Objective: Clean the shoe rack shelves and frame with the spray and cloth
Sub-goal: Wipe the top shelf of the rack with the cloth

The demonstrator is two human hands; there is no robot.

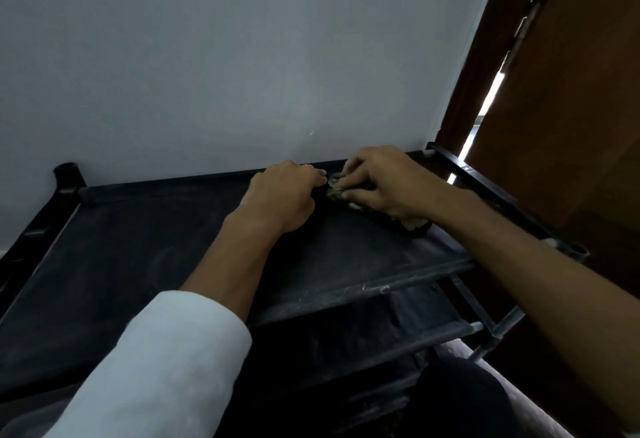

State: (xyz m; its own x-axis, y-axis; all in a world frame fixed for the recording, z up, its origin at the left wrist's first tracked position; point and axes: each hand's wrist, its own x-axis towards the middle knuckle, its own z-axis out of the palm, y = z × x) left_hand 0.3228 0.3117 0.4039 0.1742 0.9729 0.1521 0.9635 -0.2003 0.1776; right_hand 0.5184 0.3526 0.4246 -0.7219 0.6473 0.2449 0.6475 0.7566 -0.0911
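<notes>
We face a pale wall [242, 56] with the black shoe rack [485, 181] pushed against it. Its fabric top shelf [156, 236] fills most of our view, dusty along the front edge, and a lower shelf [398, 309] shows beneath that edge.

Both our hands work at the back right of the top shelf. Our right hand [384, 181] has its fingers curled over the cloth [412, 224] and presses it onto the fabric, close to the back rail. The cloth's long axis runs from the back rail diagonally toward the shelf's right front, with its far end poking out past our fingertips.

Our left hand [284, 195] lies just left of that end, fingers curled. We cannot tell whether it pinches the cloth or only rests on the shelf.

The unwiped stretch lies to the left of the grip, so we judge the next stroke runs leftward along the back rail. The spray is out of sight.
</notes>
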